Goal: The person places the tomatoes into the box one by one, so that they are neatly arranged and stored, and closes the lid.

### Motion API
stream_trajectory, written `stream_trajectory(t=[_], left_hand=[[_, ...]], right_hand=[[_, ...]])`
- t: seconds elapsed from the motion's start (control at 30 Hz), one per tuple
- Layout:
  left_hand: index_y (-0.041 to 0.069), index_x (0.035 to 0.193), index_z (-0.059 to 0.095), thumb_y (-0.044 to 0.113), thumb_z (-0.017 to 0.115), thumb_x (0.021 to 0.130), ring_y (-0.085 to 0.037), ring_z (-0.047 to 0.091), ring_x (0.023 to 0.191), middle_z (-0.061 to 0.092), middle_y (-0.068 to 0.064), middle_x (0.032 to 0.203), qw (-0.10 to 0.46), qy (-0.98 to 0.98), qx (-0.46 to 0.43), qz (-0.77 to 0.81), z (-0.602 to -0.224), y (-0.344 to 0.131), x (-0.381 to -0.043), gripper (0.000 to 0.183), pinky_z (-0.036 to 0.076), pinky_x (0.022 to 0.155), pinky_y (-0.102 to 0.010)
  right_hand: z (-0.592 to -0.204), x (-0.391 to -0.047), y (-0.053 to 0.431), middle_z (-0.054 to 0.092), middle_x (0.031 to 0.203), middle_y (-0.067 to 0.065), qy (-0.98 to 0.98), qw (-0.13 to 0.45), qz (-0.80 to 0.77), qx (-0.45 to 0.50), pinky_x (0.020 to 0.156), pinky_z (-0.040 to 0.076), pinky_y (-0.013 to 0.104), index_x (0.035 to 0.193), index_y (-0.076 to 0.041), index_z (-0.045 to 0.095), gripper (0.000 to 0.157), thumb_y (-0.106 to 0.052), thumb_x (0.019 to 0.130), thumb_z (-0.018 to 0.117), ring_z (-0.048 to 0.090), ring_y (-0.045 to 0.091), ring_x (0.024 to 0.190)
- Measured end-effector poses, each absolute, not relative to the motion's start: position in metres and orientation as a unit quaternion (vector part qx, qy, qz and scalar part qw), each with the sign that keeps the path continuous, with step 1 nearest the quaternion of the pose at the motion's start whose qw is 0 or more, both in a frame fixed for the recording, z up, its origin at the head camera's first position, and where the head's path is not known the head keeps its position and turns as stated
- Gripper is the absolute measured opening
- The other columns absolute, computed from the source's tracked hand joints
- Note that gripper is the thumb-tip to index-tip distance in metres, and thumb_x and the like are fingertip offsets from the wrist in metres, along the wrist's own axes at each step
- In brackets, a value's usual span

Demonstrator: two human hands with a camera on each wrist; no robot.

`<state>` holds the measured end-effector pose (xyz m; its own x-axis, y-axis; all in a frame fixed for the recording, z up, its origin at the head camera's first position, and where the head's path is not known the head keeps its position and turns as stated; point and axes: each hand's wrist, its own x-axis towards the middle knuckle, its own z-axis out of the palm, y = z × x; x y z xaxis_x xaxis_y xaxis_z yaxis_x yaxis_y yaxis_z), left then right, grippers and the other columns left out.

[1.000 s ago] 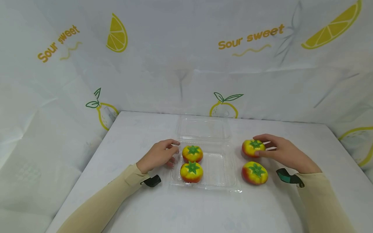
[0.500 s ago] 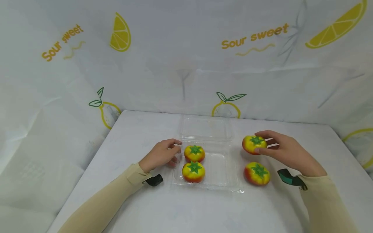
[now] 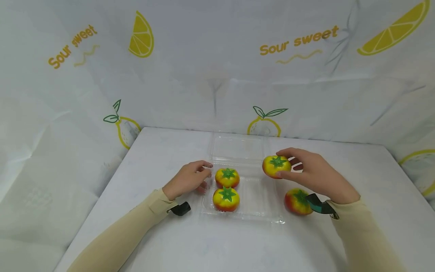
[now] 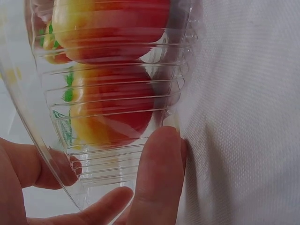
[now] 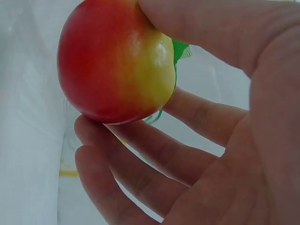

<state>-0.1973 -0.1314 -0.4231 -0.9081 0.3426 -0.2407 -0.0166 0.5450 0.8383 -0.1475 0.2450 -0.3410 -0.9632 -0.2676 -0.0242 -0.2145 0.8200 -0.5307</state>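
Note:
My right hand (image 3: pixel 307 172) holds a yellow-and-red toy persimmon (image 3: pixel 274 166) with a green leafy top between thumb and fingertips. It is raised at the right edge of a clear plastic clamshell box (image 3: pixel 255 196). In the right wrist view, its red side (image 5: pixel 101 61) is seen below the thumb. My left hand (image 3: pixel 188 179) rests against the box's left side with fingers loosely bent; in the left wrist view a fingertip (image 4: pixel 159 154) touches the ribbed wall near the table. Inside the box's left half sit two more persimmons, a rear one (image 3: pixel 227 176) and a front one (image 3: pixel 225 199).
Another persimmon (image 3: pixel 296 202) lies on the table (image 3: pixel 238 245) right of the box, partly behind the right wrist's strap (image 3: pixel 321 206). The box's lid (image 3: pixel 238 147) lies folded open toward the back. A lemon-printed cloth (image 3: pixel 204 68) stands behind the table.
My right hand has lifted the persimmon from the table and carried it left to the box's right edge. The left hand has stayed beside the box.

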Motion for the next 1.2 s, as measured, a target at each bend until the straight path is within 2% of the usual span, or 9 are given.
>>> stream_trajectory(t=[0.27,0.47,0.7,0.9,1.2], left_hand=[[0.017,0.144,0.066,0.033,0.055,0.107,-0.018,0.077,0.072,0.075,-0.009,0.115,0.191,0.859,0.097,0.464,-0.424,-0.132,-0.198,0.042,0.067,0.073,-0.033],[0.015,0.144,0.066,0.033,0.056,0.107,-0.019,0.076,0.072,0.074,-0.009,0.114,0.193,0.857,0.096,0.468,-0.424,-0.132,-0.198,0.042,0.067,0.073,-0.033],[0.015,0.144,0.065,0.033,0.056,0.108,-0.019,0.076,0.072,0.075,-0.009,0.114,0.192,0.856,0.100,0.470,-0.424,-0.132,-0.198,0.042,0.067,0.073,-0.033],[0.014,0.144,0.066,0.032,0.056,0.107,-0.019,0.076,0.072,0.076,-0.010,0.114,0.191,0.855,0.099,0.472,-0.421,-0.132,-0.196,0.042,0.067,0.072,-0.033],[0.014,0.143,0.066,0.030,0.056,0.106,-0.018,0.077,0.073,0.076,-0.010,0.116,0.193,0.853,0.096,0.476,-0.420,-0.132,-0.195,0.042,0.067,0.072,-0.033]], right_hand=[[-0.343,-0.148,0.213,0.072,0.132,0.000,0.950,0.058,-0.267,-0.153,0.102,0.059,0.051,0.140,-0.019,0.067,0.060,-0.052,0.092,0.084,0.068,0.022,0.115],[-0.350,-0.147,0.195,0.072,0.127,-0.001,0.953,0.067,-0.249,-0.160,0.096,0.057,0.044,0.139,-0.017,0.067,0.057,-0.044,0.092,0.085,0.066,0.021,0.113],[-0.354,-0.147,0.179,0.070,0.120,0.002,0.963,0.081,-0.208,-0.153,0.096,0.059,0.047,0.136,-0.015,0.067,0.055,-0.043,0.092,0.085,0.065,0.024,0.106],[-0.362,-0.151,0.167,0.065,0.119,0.005,0.969,0.093,-0.181,-0.140,0.093,0.062,0.045,0.134,-0.013,0.068,0.055,-0.039,0.090,0.088,0.064,0.020,0.098],[-0.369,-0.152,0.158,0.063,0.118,0.009,0.970,0.097,-0.181,-0.132,0.091,0.062,0.043,0.130,-0.010,0.070,0.053,-0.037,0.089,0.090,0.063,0.021,0.097]])
